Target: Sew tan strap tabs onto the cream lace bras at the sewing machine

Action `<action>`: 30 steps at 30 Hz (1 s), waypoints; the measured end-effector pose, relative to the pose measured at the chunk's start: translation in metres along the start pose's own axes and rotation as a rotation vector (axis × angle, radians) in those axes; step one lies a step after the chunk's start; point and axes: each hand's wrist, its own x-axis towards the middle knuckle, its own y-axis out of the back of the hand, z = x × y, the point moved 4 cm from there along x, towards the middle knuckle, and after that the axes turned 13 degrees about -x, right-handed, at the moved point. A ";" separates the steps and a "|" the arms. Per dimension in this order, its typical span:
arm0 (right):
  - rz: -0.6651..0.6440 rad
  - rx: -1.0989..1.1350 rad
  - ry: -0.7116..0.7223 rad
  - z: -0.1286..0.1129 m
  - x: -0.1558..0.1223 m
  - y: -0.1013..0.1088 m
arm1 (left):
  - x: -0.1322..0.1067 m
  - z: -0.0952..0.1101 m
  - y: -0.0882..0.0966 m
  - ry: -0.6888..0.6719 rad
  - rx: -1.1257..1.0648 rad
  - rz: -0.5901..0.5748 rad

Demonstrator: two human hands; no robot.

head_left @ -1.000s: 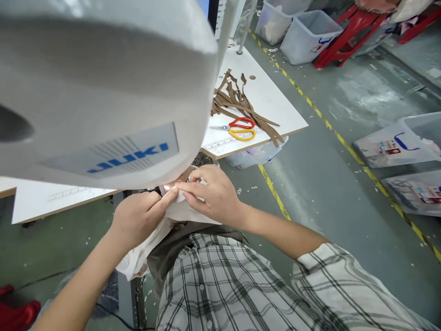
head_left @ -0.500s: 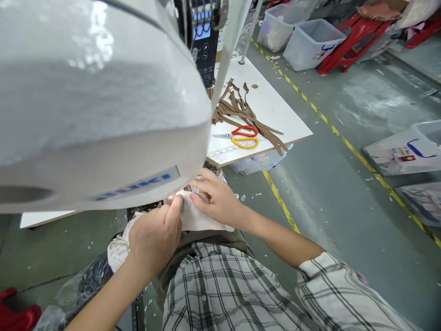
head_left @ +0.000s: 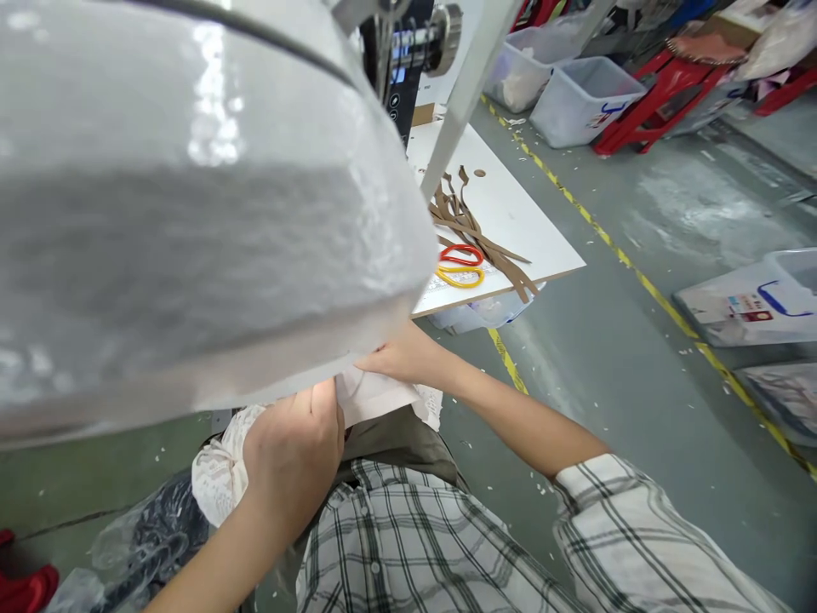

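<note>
The big grey-white head of a sewing machine (head_left: 191,221) fills the upper left and hides most of the work. Just below it my left hand (head_left: 294,451) is curled on a piece of white lace fabric (head_left: 220,468) that hangs over my lap. My right hand (head_left: 405,358) reaches under the machine head onto the same white cloth (head_left: 374,396); its fingertips are hidden by the machine, and only the back of the hand and the wrist show.
A white table (head_left: 511,213) to the right carries brown fabric strips (head_left: 472,226) and scissors with red and yellow handles (head_left: 460,266). Clear plastic bins (head_left: 580,98) and red stools (head_left: 644,102) stand on the grey floor beyond a yellow line (head_left: 638,277). More bins (head_left: 753,298) sit at right.
The view has dropped closer under the machine head, which now covers more of the picture. Both hands have slid further under it with the white fabric; my right fingers have gone out of sight.
</note>
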 end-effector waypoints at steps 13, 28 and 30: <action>0.001 -0.180 0.015 0.001 0.001 0.002 | 0.005 0.006 0.002 -0.043 0.015 0.010; 0.016 -0.109 0.069 0.012 -0.004 0.000 | -0.001 0.005 -0.002 -0.002 0.005 0.010; 0.027 -0.102 0.075 0.012 -0.005 0.000 | -0.004 0.002 -0.002 0.018 -0.011 0.022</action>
